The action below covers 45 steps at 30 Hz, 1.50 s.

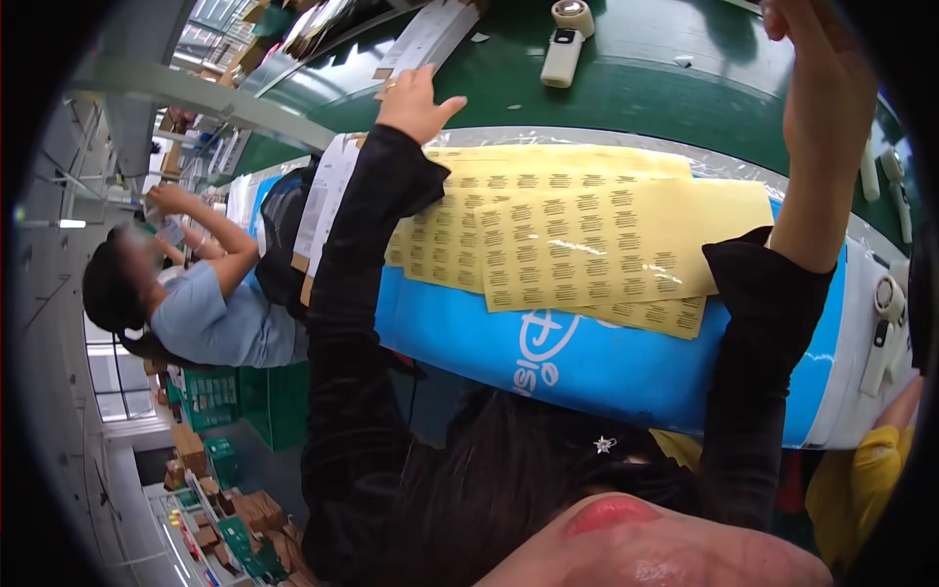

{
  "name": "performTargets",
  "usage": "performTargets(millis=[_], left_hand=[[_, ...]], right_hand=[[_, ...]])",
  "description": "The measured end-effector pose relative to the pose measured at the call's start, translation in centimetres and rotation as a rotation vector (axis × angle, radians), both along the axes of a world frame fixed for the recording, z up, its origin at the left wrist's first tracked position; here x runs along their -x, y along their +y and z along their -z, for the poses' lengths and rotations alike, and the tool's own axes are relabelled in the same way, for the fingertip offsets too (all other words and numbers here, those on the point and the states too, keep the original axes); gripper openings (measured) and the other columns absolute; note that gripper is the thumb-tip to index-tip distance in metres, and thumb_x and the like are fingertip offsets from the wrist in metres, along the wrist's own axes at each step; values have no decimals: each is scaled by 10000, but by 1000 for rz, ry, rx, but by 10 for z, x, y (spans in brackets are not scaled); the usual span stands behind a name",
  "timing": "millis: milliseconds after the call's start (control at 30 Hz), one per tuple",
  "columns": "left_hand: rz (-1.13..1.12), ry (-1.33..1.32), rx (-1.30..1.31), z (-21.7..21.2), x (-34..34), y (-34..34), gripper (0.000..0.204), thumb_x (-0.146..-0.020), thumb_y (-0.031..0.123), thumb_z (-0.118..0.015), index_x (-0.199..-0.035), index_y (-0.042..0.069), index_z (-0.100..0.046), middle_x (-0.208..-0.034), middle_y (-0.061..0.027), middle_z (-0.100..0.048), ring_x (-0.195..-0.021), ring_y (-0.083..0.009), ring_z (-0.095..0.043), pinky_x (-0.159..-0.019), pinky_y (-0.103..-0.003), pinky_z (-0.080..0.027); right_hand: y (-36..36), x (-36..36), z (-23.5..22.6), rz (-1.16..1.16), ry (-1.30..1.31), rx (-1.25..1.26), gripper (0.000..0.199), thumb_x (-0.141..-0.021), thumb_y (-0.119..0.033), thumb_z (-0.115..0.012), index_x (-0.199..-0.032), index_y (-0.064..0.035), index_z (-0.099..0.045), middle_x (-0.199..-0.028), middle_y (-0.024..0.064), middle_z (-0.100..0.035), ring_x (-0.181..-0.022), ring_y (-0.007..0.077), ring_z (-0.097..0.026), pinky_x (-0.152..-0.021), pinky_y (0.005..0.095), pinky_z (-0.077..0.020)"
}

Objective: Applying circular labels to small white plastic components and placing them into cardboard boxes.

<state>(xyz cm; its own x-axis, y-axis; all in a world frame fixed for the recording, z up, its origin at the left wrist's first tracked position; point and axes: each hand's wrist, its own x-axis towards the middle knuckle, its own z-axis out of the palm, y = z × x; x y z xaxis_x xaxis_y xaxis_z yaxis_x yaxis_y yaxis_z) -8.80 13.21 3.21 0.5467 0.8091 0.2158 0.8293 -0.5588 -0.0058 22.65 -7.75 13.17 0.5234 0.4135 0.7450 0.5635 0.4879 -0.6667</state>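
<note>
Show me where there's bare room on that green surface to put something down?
Bare green belt lies between the white handheld device and the right hand. More lies between the left hand and that device. The near edge is crowded with overlapping yellow label sheets.

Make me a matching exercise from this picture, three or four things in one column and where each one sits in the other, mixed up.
Things:
1. yellow label sheets
2. white handheld device
3. left hand
4. right hand

Places:
A. raised near the picture's top right
B. lying on the green belt
C. spread on the blue-fronted bench edge
D. by the white paper strips

Pairs: 1-C, 2-B, 3-D, 4-A
</note>
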Motion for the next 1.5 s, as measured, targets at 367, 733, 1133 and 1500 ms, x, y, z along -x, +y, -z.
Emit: performTargets(millis=[367,733,1133,1500], left_hand=[[-769,-188,227,-16,167,-102,690,-628,503,-736,-1025,-3,-485,-1098,-192,-485,-995,-359,-467,-874,-427,-375],[-240,-524,79,-30,94,-125,632,-571,300,-781,-1006,24,-416,-1020,-144,-436,-918,-322,-457,-871,-406,-359],[377,-370,-371,-82,-30,-133,1118,-494,398,-789,-1374,83,-177,-1347,-192,-223,-1177,-382,-298,-921,-511,-276],[636,-636,-384,-88,-64,-128,1099,-519,402,-794,-1377,77,-188,-1307,-192,-331,-1158,-361,-399,-928,-464,-346]], right_hand=[[10,13,-10,-147,-146,59,95,-835,-89,-582,-751,-46,-570,-607,-8,-492,-483,64,-406,-446,171,-336],[-1,72,5,-420,-353,342,260,-800,-183,-651,-995,-24,-582,-804,98,-613,-613,174,-556,-560,258,-457],[-2,53,7,-953,-44,334,386,-784,-61,-599,-1138,1,-456,-965,150,-586,-703,209,-579,-609,233,-489],[-27,48,-20,-801,-39,450,429,-767,-84,-606,-1164,-56,-446,-1061,105,-562,-857,185,-559,-723,260,-459]])
